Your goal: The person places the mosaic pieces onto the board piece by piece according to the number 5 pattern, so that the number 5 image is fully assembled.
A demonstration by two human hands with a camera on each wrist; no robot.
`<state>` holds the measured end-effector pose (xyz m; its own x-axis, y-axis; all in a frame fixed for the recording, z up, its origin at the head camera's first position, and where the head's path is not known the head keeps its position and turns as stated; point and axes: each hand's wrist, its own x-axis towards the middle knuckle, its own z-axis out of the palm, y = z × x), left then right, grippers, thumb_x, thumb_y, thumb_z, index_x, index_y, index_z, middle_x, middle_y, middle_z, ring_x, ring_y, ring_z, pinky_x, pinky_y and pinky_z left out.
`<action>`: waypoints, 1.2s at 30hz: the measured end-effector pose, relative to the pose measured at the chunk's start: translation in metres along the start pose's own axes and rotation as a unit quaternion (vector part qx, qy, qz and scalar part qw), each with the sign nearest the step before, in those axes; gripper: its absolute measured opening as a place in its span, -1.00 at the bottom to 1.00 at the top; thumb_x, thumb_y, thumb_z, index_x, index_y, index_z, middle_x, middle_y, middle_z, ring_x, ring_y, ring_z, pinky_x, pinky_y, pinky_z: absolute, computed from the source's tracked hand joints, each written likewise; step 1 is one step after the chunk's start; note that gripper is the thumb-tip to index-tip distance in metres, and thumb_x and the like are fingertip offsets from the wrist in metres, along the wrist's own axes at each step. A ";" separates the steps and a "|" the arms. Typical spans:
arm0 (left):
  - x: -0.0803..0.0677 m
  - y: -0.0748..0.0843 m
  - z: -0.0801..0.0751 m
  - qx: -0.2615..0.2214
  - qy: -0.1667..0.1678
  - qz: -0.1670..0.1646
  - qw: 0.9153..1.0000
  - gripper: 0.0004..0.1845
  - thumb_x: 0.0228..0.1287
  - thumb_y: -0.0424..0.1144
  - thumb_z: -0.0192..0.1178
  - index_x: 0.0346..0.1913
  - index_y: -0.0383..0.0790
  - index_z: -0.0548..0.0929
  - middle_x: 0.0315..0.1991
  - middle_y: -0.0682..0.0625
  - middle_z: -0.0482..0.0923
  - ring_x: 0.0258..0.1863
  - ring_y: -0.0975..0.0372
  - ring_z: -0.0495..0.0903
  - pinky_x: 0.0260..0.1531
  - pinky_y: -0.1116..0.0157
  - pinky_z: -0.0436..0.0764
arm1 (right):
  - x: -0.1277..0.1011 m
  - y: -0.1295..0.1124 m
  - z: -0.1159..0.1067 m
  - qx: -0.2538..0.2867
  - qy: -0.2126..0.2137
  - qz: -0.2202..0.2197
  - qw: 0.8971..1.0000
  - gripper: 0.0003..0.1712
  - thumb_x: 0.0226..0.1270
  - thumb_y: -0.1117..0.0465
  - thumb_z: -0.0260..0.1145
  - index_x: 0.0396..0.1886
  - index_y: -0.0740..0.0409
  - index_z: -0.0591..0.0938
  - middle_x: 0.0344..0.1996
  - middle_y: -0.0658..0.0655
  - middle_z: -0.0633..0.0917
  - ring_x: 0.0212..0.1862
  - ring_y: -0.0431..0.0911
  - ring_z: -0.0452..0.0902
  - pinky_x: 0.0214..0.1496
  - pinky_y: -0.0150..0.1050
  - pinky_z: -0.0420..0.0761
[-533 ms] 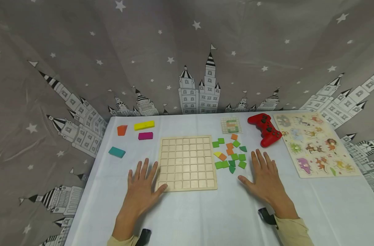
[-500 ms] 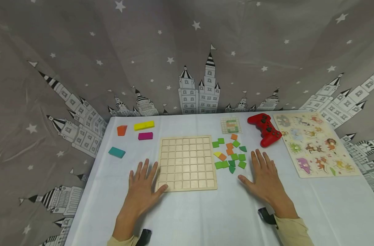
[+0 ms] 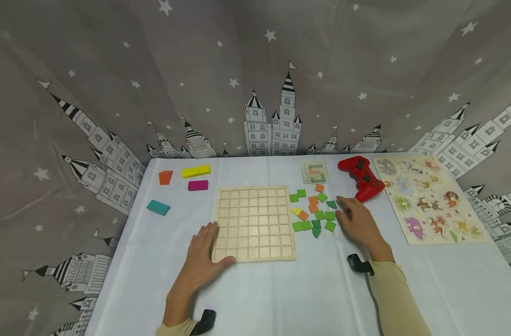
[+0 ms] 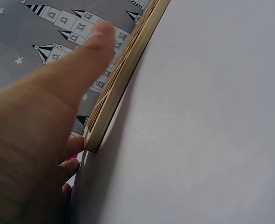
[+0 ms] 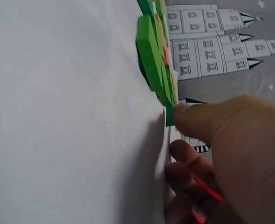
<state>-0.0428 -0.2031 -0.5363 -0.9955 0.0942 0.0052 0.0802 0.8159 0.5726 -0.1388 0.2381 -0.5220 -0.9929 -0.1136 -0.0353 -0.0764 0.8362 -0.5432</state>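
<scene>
A light wooden grid board lies in the middle of the white table. My left hand is at its near left corner, fingers along the left edge and thumb beside the near edge. In the left wrist view the thumb stands apart from the board's rim, while a fingertip meets the corner. My right hand is low over the table, fingers bent, just right of a dark green leaf-shaped piece. Several green squares, orange squares and a yellow piece lie scattered left of it. Nothing shows in its grasp.
A small pattern card and a red game controller lie behind the pieces. An animal puzzle board is at the right. Yellow, magenta, orange and teal blocks lie at the left.
My left hand has moved right against the board's corner, its fingers drawn together. My right hand has moved forward toward the leaf-shaped piece, its spread fingers now bent.
</scene>
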 end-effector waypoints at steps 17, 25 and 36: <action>0.001 -0.002 0.004 0.049 0.009 -0.005 0.999 0.12 -0.06 0.37 0.46 0.54 -0.08 0.31 0.59 -0.23 0.16 0.61 -0.18 0.01 0.53 -0.28 0.01 | 0.018 0.001 0.010 -0.001 0.023 0.046 0.999 -0.51 0.43 0.07 0.34 0.28 0.10 0.57 0.02 0.25 0.55 -0.02 0.08 0.45 0.00 -0.01 0.53; 0.003 0.000 0.003 0.046 -0.014 -0.023 0.999 0.13 -0.09 0.40 0.46 0.53 -0.06 0.34 0.60 -0.22 0.13 0.62 -0.17 -0.03 0.56 -0.25 -0.03 | 0.016 0.004 0.011 -0.001 0.018 0.044 0.999 -0.55 0.46 0.13 0.27 0.29 0.09 0.60 0.08 0.27 0.57 0.01 0.11 0.49 0.06 0.06 0.56; 0.002 0.001 0.001 0.047 0.003 -0.015 0.999 0.09 -0.09 0.40 0.46 0.49 -0.09 0.40 0.58 -0.23 0.18 0.60 -0.18 0.03 0.53 -0.26 0.03 | 0.013 0.009 0.002 0.044 -0.011 0.030 0.999 -0.50 0.45 0.35 0.07 0.34 0.06 0.58 -0.01 0.21 0.60 -0.01 0.07 0.48 0.13 0.03 0.55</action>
<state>-0.0447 -0.2016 -0.5369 -0.9979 0.0652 -0.0053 0.0541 0.8684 0.4929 -0.1517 0.2428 -0.5293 -0.9932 -0.0767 -0.0876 -0.0073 0.7916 -0.6111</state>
